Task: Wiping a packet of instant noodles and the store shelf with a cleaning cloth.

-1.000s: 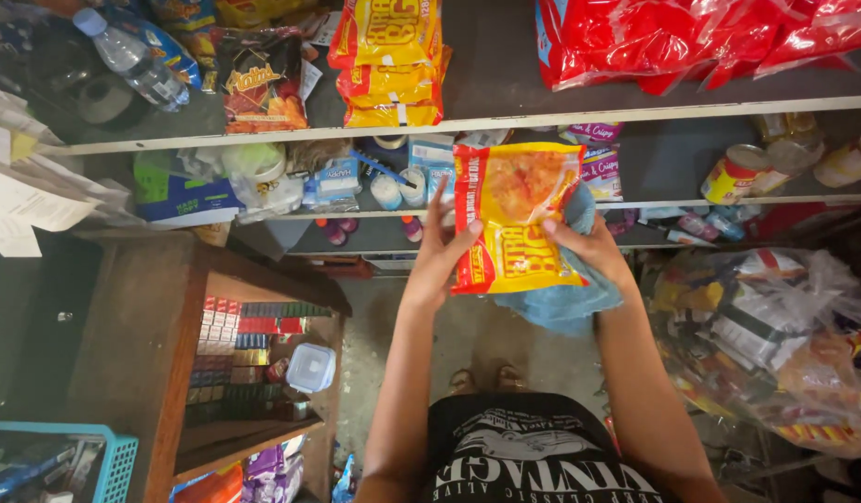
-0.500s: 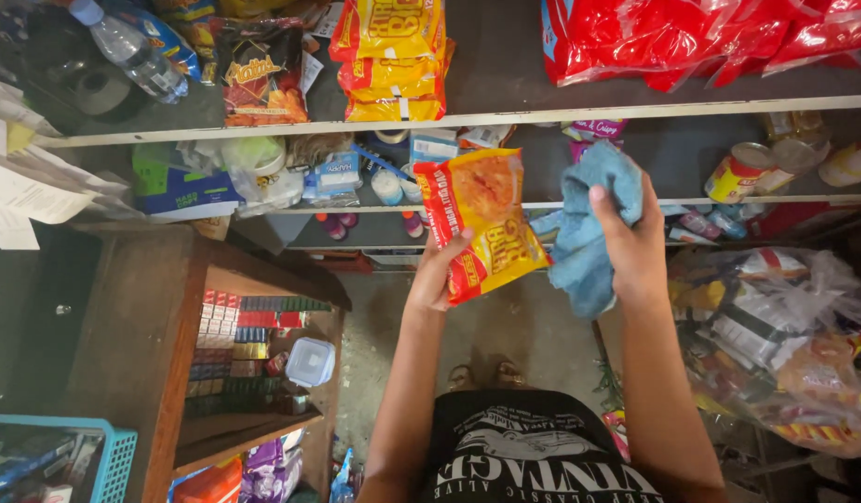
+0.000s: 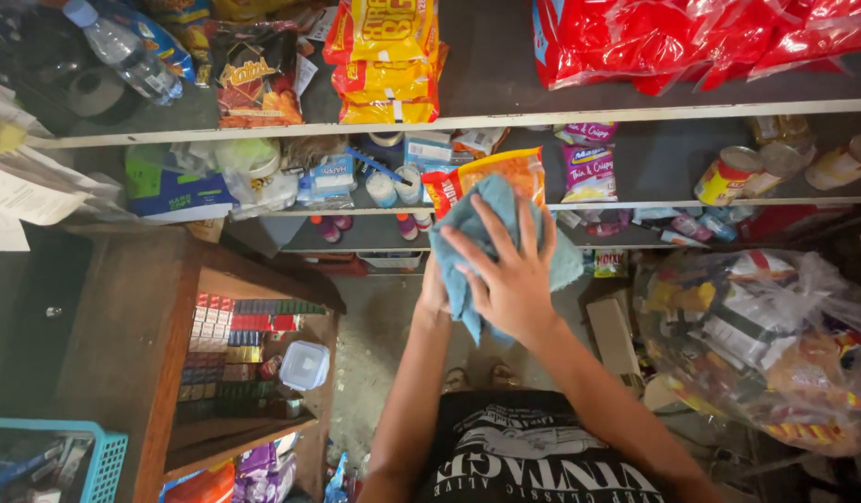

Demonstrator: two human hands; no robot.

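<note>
My right hand presses a light blue cloth flat against an orange and yellow snack packet, fingers spread over the cloth. My left hand is mostly hidden behind the cloth and holds the packet from below. Only the packet's top edge shows above the cloth. Both hands are raised in front of the middle grey shelf.
The top shelf carries yellow snack bags, red bags, a dark snack bag and a water bottle. Tins and small packets stand on the middle shelf. A wooden cabinet is left; a full clear plastic bag is right.
The right hand swung the blue cloth from the packet's right side across its front, so the cloth now covers most of the packet. The packet sits a little higher.
</note>
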